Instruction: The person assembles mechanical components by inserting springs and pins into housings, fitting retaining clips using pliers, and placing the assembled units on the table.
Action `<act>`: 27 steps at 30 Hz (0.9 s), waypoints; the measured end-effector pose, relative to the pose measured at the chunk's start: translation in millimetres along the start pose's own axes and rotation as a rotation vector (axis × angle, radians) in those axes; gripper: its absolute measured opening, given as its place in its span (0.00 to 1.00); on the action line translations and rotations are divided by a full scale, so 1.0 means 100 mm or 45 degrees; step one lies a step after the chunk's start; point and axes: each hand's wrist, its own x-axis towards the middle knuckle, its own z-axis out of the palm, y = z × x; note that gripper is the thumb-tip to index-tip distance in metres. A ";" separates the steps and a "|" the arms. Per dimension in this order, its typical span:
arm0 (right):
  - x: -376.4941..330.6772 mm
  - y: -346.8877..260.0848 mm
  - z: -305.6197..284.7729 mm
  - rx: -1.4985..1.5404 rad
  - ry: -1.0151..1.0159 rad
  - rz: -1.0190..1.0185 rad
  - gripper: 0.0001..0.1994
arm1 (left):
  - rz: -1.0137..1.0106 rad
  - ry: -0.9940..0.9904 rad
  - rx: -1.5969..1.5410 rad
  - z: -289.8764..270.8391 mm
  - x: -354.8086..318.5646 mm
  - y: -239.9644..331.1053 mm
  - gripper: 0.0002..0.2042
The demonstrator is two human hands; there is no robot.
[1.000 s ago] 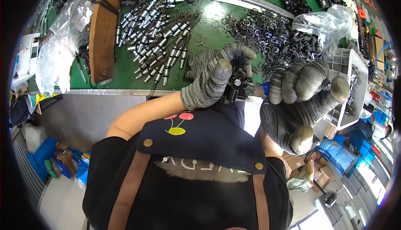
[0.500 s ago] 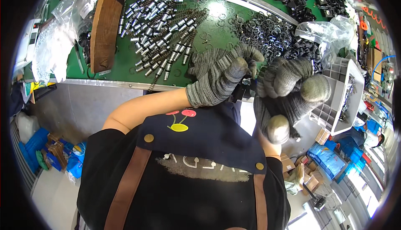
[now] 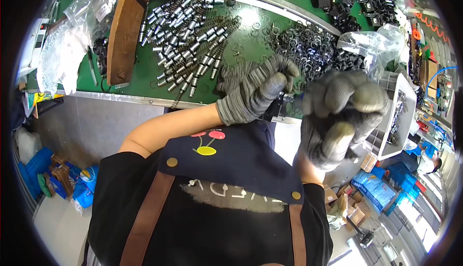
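Observation:
My left hand point(image 3: 251, 88), in a grey knit glove, is closed at the bench's near edge. Its thumb and fingers grip a small black part point(image 3: 275, 109), mostly hidden by the glove. A short shiny metal end point(image 3: 288, 98) shows between the two hands. Just right of it, my right hand point(image 3: 341, 116) has its gloved fingers curled in, partly smeared by motion. What it holds is hidden in the palm. Left of my left hand lies a pile of silver pins with dark springs point(image 3: 193, 49). Beyond my hands is a heap of small dark rings point(image 3: 308, 49).
A wooden board point(image 3: 121, 39) stands on the green bench point(image 3: 241, 39) at left, beside clear plastic bags point(image 3: 91, 12). A metal rail point(image 3: 270, 1) crosses behind the piles. Black parts point(image 3: 340, 5) lie far right. A grey crate point(image 3: 404, 85) with small parts stands right of my right hand.
My right hand has shifted slightly right and turned, its fingers now blurred. My left hand stays almost in place, with more of the shiny metal end showing beside it.

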 end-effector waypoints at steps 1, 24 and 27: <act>-0.02 -0.02 0.02 -0.017 0.021 0.006 0.19 | -0.035 0.017 0.096 0.03 0.02 0.08 0.24; 0.01 0.27 -0.12 -0.129 0.099 0.031 0.20 | -0.081 0.124 0.563 -0.12 -0.16 0.17 0.23; -0.05 0.11 0.03 -0.135 -0.119 0.119 0.22 | -0.688 0.266 -0.220 -0.30 -0.34 -0.06 0.24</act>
